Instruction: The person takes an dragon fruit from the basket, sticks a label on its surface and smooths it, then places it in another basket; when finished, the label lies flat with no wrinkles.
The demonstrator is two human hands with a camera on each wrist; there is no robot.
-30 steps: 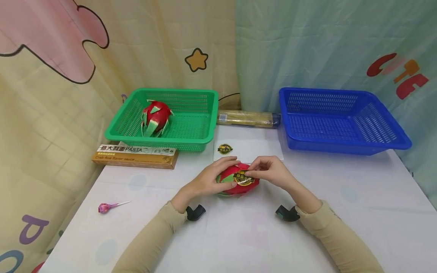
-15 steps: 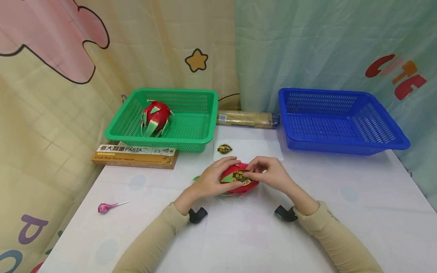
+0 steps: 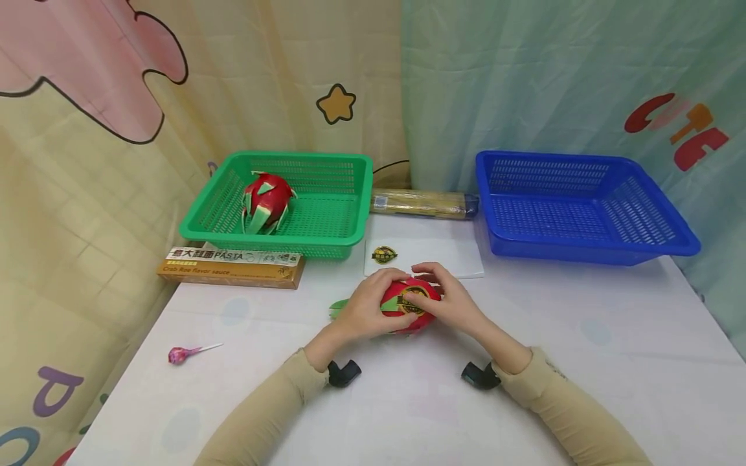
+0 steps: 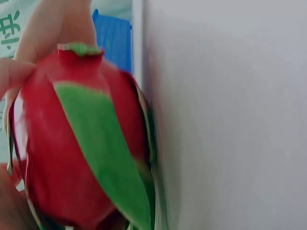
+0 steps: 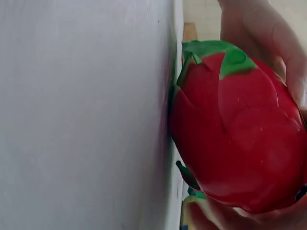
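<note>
On my head feed, the left grip (image 3: 366,312) is wrapped round a dragon fruit (image 5: 240,136), thumb on the near side. The right grip (image 3: 456,303) also grasps it, from the fruit's right end, its thumb on the black-and-gold sticker (image 3: 410,309). I have the fruit lying on its side on the table (image 3: 431,414), midway between the left and right edges. Just beyond it is a white sheet (image 3: 443,249) bearing a second sticker (image 3: 384,254); behind that, toward the far edge, lies a wrapped yellow bundle (image 3: 419,203). To its left, toward the far left corner, I see a green basket (image 3: 326,244) holding another dragon fruit (image 3: 268,202); a blue basket (image 3: 583,247) fills the far right corner. A pasta box (image 3: 230,266) lies at the left edge, in front of the green basket, and a lollipop (image 3: 185,353) lies nearer me along that edge.
</note>
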